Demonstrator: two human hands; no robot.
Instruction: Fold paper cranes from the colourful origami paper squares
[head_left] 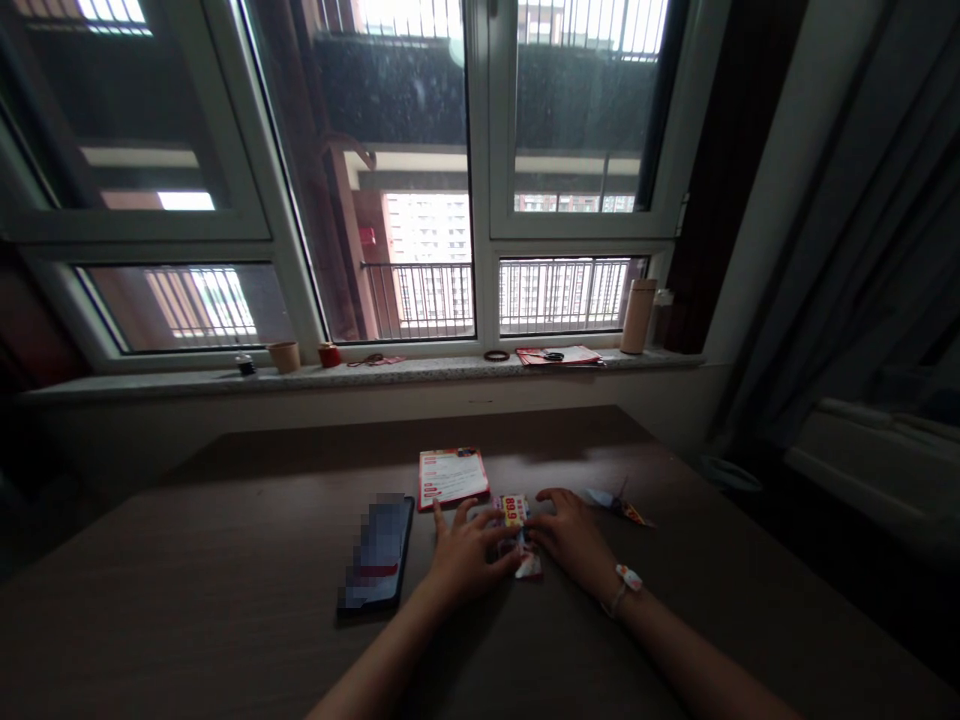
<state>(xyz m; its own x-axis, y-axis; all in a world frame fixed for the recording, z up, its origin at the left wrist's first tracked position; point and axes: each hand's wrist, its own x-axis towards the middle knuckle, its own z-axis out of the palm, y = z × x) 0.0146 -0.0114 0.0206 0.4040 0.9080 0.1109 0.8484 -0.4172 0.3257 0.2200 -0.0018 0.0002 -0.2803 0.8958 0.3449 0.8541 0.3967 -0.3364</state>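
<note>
A small printed paper piece [514, 509] with red, yellow and pink areas and large red digits lies on the table between my hands. My left hand [466, 552] is spread over its left side, fingers apart and touching the paper. From the other side, my right hand [574, 538] reaches in with bent, separated fingers; the thumb side touches the paper's right edge. Parts of the paper are hidden under the fingers. Just beyond my left fingertips lies a stack of red-bordered printed sheets [452, 477].
A phone [379, 555] lies left of my left hand. Right of my right hand is a folded colourful paper piece [621, 507]. The windowsill [442, 370] bears a paper cup [285, 357], a red spool [328, 355], scissors [553, 356] on papers, and a tall bottle [638, 318].
</note>
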